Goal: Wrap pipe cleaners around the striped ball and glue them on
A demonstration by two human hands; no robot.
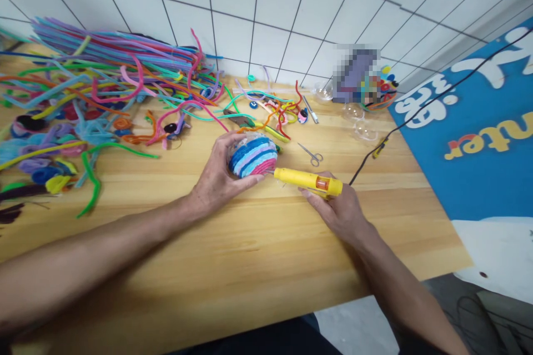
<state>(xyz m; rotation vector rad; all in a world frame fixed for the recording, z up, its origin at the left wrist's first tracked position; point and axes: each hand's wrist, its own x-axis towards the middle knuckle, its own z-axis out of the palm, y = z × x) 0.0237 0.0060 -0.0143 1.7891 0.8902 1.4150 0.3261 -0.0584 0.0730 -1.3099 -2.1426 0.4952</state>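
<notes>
My left hand (219,169) is wrapped round a ball (253,154) covered in bands of blue, light blue, lilac and pink pipe cleaner. Part of its far left side looks clear and bare. In my right hand (339,208) is a yellow hot glue gun (302,178), gripped by its handle. The gun's nozzle points left and meets, or nearly meets, the pink end of the ball; exact contact is hard to make out. Small scissors (311,155) lie on the table just beyond the gun. Behind the ball are pliers (239,118) with a yellow-green handle.
A bundle of long pipe cleaners (120,50) lies along the tiled wall, with tangled loose ones (83,105) across the left of the wooden table (200,266). Clear plastic half-spheres (353,112) stand at the back right. A black cord (410,122) crosses the blue board (470,166).
</notes>
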